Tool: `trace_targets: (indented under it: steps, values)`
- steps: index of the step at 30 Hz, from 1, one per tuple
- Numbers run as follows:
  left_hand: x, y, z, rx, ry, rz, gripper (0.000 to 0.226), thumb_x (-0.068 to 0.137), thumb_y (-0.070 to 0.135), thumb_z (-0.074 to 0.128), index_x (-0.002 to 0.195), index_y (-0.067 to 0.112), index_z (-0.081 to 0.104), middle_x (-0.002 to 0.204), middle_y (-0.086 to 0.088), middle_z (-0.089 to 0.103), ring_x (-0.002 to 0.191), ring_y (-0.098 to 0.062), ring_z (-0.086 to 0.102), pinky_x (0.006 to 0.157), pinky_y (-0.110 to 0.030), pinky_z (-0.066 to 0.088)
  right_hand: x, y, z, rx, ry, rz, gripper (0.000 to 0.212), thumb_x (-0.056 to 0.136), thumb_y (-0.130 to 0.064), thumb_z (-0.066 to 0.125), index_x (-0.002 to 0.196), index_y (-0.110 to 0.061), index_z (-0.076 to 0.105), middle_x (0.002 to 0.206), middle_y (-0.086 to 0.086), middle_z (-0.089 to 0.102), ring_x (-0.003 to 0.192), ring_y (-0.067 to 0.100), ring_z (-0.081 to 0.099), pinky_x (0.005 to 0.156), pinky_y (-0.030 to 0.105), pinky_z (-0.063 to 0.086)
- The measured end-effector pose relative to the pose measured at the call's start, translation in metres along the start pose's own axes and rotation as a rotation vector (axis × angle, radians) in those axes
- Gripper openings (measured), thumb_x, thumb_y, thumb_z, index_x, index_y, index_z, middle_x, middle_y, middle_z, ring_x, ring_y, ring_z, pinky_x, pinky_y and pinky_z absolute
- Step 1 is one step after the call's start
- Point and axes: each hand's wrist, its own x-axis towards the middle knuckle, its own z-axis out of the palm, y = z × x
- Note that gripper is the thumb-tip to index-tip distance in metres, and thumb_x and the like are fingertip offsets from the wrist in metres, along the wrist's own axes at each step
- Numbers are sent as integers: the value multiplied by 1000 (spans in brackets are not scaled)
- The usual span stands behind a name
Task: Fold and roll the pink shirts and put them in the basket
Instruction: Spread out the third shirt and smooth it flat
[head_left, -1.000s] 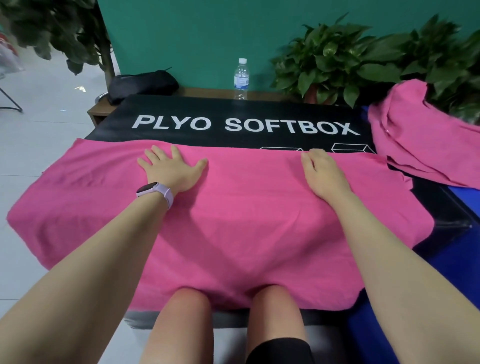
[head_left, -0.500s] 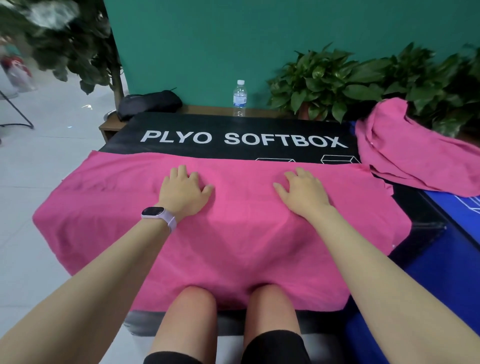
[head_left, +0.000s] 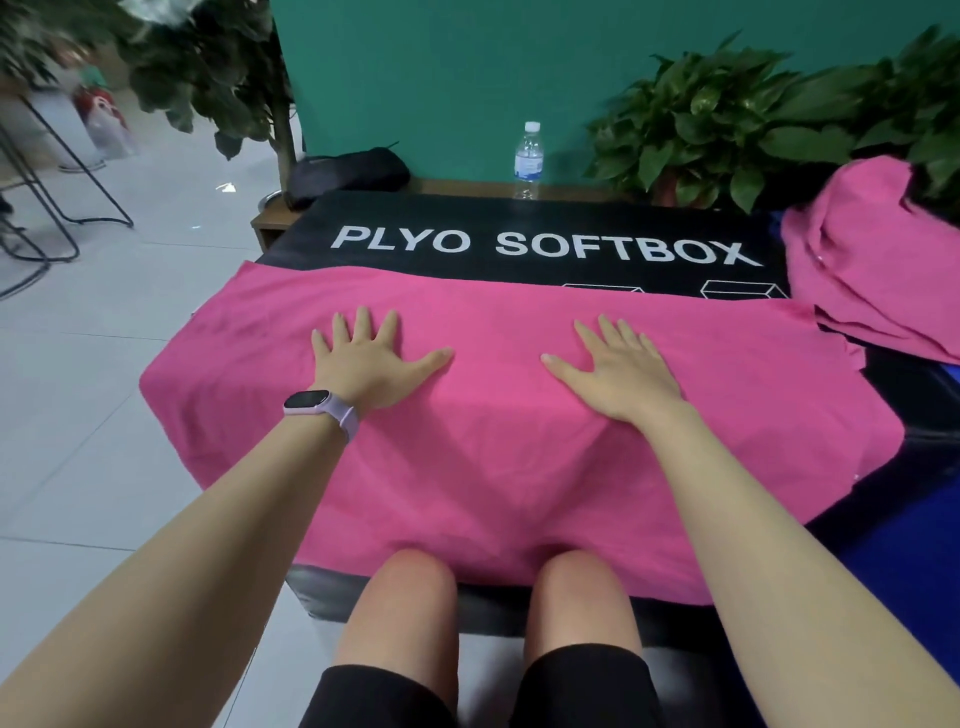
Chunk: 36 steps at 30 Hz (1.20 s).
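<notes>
2 pink shirts (head_left: 493, 457) (maybe more).

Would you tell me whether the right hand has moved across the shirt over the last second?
Yes: the right hand slid toward the person, away from the SOFTBOX lettering.

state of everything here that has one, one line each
pink shirt: spread flat on the black box, near edge hanging over the knees, not rolled
left hand: open, fingers spread, pressing on the shirt
right hand: open, flat on the shirt
second pink shirt: crumpled heap at right, unfolded
water bottle: upright, capped
black box: far part bare, the rest covered by the shirt
</notes>
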Motion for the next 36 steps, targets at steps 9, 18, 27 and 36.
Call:
trace_targets:
  steps: [9,18,27,36]
  values:
    - [58,12,2,41,26,-14,116,68,100,14,160,30,11,168,-9,3,153,-37,-3,121,-60,-3,66,8,-7,4,-37,-13,94,84,-89,14,162,-36,8,170,-2,-1,157,19,-3,126,40,0]
    - [116,24,2,83,62,-34,106,77,93,13,159,27,16,167,-11,10,153,-37,3,120,-61,2,130,12,-10,8,-38,-22,92,85,-88,15,161,-37,10,170,-4,1,156,18,-1,126,40,0]
    - [164,29,2,88,65,-8,104,77,93,14,157,27,19,166,-9,13,151,-38,8,119,-63,6,171,16,-9,15,-19,-17,90,86,-87,13,161,-38,10,170,-5,3,156,17,0,126,40,1]
    - [167,38,-1,106,319,32,65,87,64,39,116,10,60,123,-17,58,118,-37,49,102,-50,36,161,7,-12,94,441,-224,42,92,-47,48,108,-12,63,112,4,56,108,25,54,93,41,47]
